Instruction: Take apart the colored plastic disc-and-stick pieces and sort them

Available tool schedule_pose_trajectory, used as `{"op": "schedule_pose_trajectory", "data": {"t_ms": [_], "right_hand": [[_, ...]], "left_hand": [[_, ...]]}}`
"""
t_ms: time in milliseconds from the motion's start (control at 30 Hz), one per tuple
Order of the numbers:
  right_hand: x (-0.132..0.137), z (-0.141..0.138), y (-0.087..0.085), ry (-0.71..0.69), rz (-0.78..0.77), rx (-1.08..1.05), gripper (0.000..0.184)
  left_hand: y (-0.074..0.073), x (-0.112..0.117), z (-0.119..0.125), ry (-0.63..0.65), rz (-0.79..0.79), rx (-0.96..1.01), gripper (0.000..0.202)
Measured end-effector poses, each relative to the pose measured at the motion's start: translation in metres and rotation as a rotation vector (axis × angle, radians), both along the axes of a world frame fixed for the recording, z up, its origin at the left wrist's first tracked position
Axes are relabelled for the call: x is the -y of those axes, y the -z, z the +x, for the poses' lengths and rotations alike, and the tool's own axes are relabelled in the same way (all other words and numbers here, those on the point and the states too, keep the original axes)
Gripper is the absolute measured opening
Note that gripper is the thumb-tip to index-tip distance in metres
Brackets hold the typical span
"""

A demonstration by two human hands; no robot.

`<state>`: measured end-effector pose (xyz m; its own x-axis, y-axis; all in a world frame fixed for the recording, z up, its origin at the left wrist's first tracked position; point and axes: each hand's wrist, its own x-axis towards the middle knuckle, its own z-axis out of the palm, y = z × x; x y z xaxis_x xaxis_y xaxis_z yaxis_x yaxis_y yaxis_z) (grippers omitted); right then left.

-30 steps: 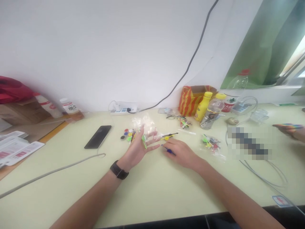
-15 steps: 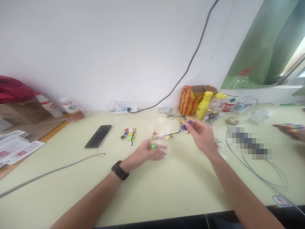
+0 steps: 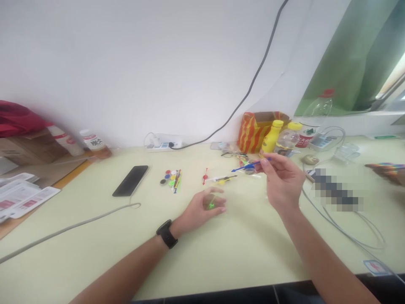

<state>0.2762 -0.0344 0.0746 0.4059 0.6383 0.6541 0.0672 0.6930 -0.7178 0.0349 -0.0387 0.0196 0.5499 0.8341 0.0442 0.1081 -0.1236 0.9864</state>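
Note:
My right hand (image 3: 283, 179) is raised over the table and pinches a blue arrow-tipped stick (image 3: 242, 166) between thumb and finger. A blue round piece (image 3: 249, 167) shows just below the stick; I cannot tell whether the two are joined. My left hand (image 3: 205, 207) is low over the table with curled fingers around a small green piece (image 3: 211, 206), partly hidden by them. Beyond it lie a red arrow-tipped piece (image 3: 205, 177) and a yellow piece with a black stick (image 3: 223, 180). Further left sit several coloured discs (image 3: 167, 177) beside a bundle of coloured sticks (image 3: 177, 181).
A phone (image 3: 130, 180) lies to the left with a cable. At the back stand a striped bag (image 3: 249, 133), a yellow bottle (image 3: 272, 137) and clear bottles. A power strip (image 3: 163, 143) sits by the wall. Another person's hand (image 3: 392, 173) is at the right edge.
My right hand has moved right and toward me with the blue stick, which now shows plainly. My left hand has shifted right and nearer, the green piece moving with it, away from the red piece.

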Motion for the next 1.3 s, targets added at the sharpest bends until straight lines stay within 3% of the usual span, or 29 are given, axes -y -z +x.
{"op": "schedule_pose_trajectory", "data": {"t_ms": [100,200,333,467,667,867,967,1100,1200,1300], "right_hand": [[0.009,-0.01,0.0,0.014,-0.013,0.116,0.016],[0.012,-0.018,0.001,0.116,0.016,0.293,0.014],[0.012,-0.027,-0.013,0.144,0.062,0.578,0.007],[0.011,-0.042,-0.03,0.051,0.003,0.801,0.013],[0.005,-0.061,-0.042,0.203,-0.122,1.117,0.01],[0.001,-0.071,-0.058,0.182,-0.187,1.406,0.015],[0.004,-0.068,-0.068,0.113,-0.177,1.374,0.022],[0.003,-0.048,-0.075,0.117,-0.144,1.106,0.025],[-0.01,-0.023,-0.061,0.186,-0.139,0.889,0.027],[-0.03,0.0,-0.029,0.175,-0.245,0.851,0.028]], "left_hand": [[0.0,0.003,0.002,-0.059,0.097,-0.029,0.05],[0.001,0.004,0.003,-0.13,0.19,-0.084,0.048],[0.0,0.003,0.004,-0.175,0.27,-0.124,0.044],[-0.003,0.003,0.004,-0.175,0.301,-0.113,0.043],[-0.002,0.002,0.004,-0.18,0.293,-0.082,0.032],[-0.001,0.0,0.003,-0.249,0.293,-0.112,0.041],[0.0,-0.002,0.002,-0.252,0.271,-0.081,0.041],[-0.003,-0.003,0.0,-0.215,0.194,-0.007,0.047],[-0.007,-0.002,-0.002,-0.166,0.144,0.077,0.055],[-0.007,-0.004,-0.004,-0.115,0.157,0.033,0.057]]}}
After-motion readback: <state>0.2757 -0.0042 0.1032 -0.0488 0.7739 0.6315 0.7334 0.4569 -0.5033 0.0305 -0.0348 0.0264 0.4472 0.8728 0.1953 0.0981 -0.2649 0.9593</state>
